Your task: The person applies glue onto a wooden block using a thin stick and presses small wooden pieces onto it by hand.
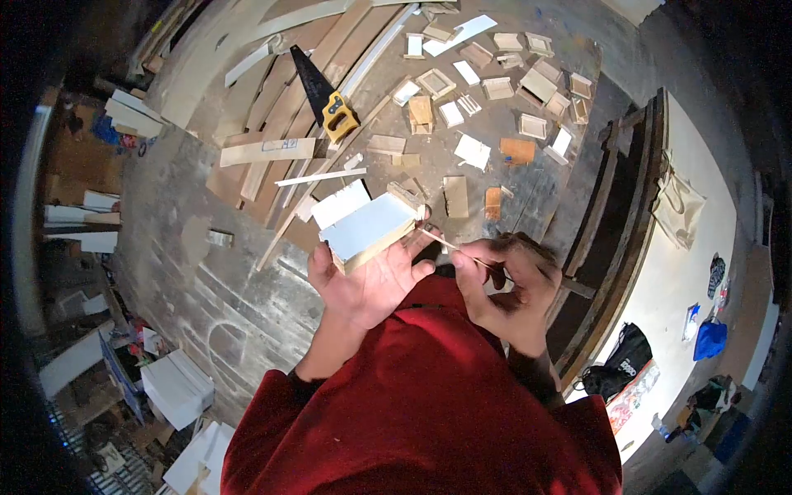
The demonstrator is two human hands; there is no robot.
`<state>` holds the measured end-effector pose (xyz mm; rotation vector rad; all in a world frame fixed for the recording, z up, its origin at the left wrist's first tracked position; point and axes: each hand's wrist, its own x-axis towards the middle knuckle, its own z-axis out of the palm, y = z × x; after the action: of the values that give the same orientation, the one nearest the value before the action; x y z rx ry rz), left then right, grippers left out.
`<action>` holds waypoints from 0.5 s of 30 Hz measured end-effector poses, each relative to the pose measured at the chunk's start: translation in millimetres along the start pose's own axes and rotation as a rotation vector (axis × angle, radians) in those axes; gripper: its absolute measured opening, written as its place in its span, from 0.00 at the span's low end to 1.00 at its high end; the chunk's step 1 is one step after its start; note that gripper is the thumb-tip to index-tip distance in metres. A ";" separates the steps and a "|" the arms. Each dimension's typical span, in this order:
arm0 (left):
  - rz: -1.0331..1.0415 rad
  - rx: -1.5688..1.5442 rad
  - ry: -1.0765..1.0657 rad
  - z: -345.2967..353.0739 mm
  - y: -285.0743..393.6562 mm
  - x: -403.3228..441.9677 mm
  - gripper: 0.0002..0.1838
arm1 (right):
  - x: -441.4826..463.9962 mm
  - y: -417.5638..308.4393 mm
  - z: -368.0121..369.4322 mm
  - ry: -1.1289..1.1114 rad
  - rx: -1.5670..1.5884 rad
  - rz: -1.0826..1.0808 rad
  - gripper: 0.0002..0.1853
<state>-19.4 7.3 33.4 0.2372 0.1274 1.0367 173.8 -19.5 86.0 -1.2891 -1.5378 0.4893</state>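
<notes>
My left hand [375, 285] holds up a small wooden box [371, 229] with a white panel face and pale wood edges. The palm is under the box and the fingers wrap its sides. In my right hand [516, 289] a thin wooden stick [437, 238] is pinched between thumb and fingers. The stick slants up to the left, and its tip lies close to the box's right end; whether it touches cannot be made out. Just behind the box a white piece [340, 204] shows, partly hidden by it.
A handsaw [338, 115] with a yellow handle lies on long wooden boards [272, 153]. Several small wooden boxes and offcuts [497, 88] cover the floor ahead. On the right stands a long white-topped table [693, 140] bearing bags. White boxes [177, 388] sit at lower left.
</notes>
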 end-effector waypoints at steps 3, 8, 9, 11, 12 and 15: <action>-0.037 -0.006 0.011 10.9 -5.8 -0.4 0.50 | 0.7 1.8 -2.4 -0.063 0.060 -0.060 0.10; 0.011 0.033 0.071 18.8 -15.5 -4.0 0.50 | -10.4 13.8 9.2 0.089 0.077 -0.129 0.09; 0.007 0.037 0.073 19.4 -18.0 -4.6 0.50 | -14.6 18.5 10.4 0.094 0.080 -0.125 0.09; 0.071 0.079 0.100 19.1 -22.6 -6.0 0.56 | -23.9 26.8 12.9 0.102 0.021 -0.177 0.11; 0.071 0.082 0.102 18.6 -23.1 -6.6 0.56 | -26.4 26.6 14.0 0.103 0.025 -0.176 0.11; 0.106 0.175 0.107 18.6 -24.3 -7.7 0.56 | -31.5 23.2 20.4 0.214 0.117 -0.086 0.07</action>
<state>1.0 -13.6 45.1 0.3498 0.3058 1.1454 163.9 -33.9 45.4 -1.1417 -1.3599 0.3679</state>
